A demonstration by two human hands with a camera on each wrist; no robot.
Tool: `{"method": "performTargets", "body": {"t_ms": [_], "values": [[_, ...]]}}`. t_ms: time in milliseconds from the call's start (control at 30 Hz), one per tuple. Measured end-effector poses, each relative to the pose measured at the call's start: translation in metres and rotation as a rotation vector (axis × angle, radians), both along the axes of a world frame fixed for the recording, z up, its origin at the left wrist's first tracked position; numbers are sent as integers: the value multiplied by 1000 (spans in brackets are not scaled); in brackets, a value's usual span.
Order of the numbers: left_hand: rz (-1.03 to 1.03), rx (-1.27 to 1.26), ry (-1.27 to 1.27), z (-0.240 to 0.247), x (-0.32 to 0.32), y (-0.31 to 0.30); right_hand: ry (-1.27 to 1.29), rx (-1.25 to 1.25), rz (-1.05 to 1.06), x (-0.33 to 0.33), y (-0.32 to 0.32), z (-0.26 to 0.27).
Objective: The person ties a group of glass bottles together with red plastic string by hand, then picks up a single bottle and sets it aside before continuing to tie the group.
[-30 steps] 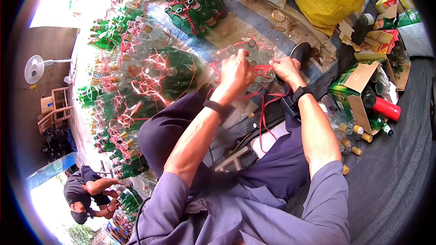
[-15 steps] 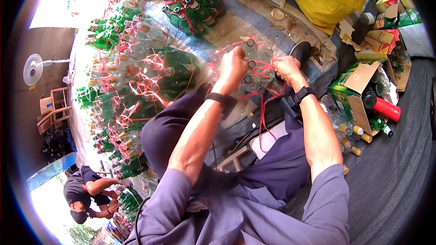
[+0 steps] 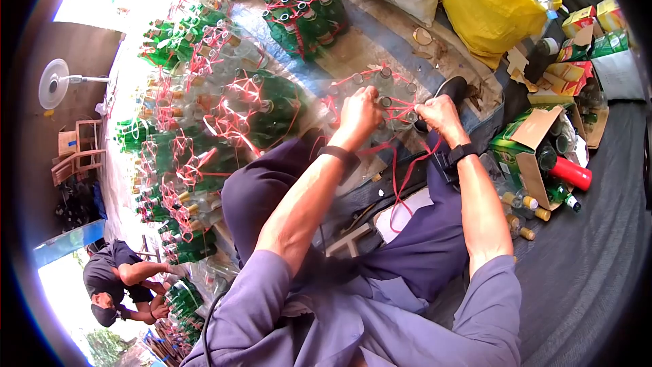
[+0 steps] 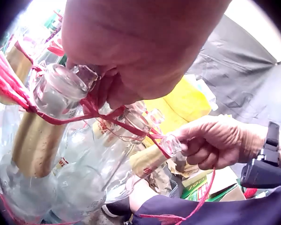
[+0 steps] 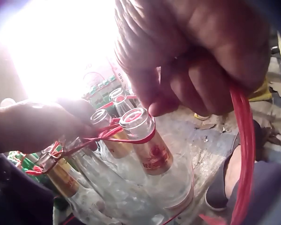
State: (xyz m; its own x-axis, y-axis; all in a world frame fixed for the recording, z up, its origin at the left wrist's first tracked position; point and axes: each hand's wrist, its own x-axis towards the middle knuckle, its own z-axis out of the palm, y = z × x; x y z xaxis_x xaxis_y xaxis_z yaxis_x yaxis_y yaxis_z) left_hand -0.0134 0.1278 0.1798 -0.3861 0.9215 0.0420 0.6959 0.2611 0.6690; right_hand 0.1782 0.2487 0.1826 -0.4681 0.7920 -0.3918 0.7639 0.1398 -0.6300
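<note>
A bundle of clear glass bottles (image 3: 388, 85) with gold neck labels stands upright between my two hands, its necks laced together with red plastic twine (image 5: 84, 143). My left hand (image 3: 362, 119) is over the near-left necks, its curled fingers pinching the twine beside one bottle mouth (image 4: 65, 80). At the right side of the bundle, my right hand (image 3: 440, 117) is curled into a fist around the twine, knuckles close to an outer bottle neck (image 5: 152, 157). A loose twine tail (image 5: 243, 154) hangs from that fist and loops down over my lap.
Tied bundles of green bottles (image 3: 305, 17) and clear ones crowd the left. A yellow sack (image 3: 485, 17) stands at the back right. Nearer lie an opened carton (image 3: 536, 129), a red cylinder (image 3: 570, 173) and loose bottles (image 3: 519, 211). Another person (image 3: 122, 278) crouches at far left.
The head view has shifted, so the scene sits slightly lower and to the right. Both hands keep their places at the bottle necks, and the twine tail hangs a little differently.
</note>
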Motion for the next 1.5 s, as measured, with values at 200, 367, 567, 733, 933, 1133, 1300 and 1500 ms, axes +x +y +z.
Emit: {"method": "performTargets", "body": {"t_ms": [200, 367, 567, 733, 933, 1133, 1300, 1500], "values": [[-124, 174, 247, 13, -6, -44, 54, 363, 311, 9, -3, -24], [-63, 62, 398, 27, -10, -73, -94, 853, 672, 14, -10, -25], [157, -104, 221, 21, -10, -92, -60, 902, 731, 10, -18, -30], [153, -150, 126, 28, -16, -95, -51, 792, 770, 19, -37, -14], [235, -272, 19, 31, -19, -103, 29, 560, 625, 16, -71, -9], [138, -105, -467, 33, -34, -102, 184, 416, 451, 7, -112, 38], [122, -71, -285, -1, -43, -89, 172, 294, 385, 6, -127, 38], [201, -78, -333, 7, -29, -75, 94, 231, 334, 4, -129, 35]]}}
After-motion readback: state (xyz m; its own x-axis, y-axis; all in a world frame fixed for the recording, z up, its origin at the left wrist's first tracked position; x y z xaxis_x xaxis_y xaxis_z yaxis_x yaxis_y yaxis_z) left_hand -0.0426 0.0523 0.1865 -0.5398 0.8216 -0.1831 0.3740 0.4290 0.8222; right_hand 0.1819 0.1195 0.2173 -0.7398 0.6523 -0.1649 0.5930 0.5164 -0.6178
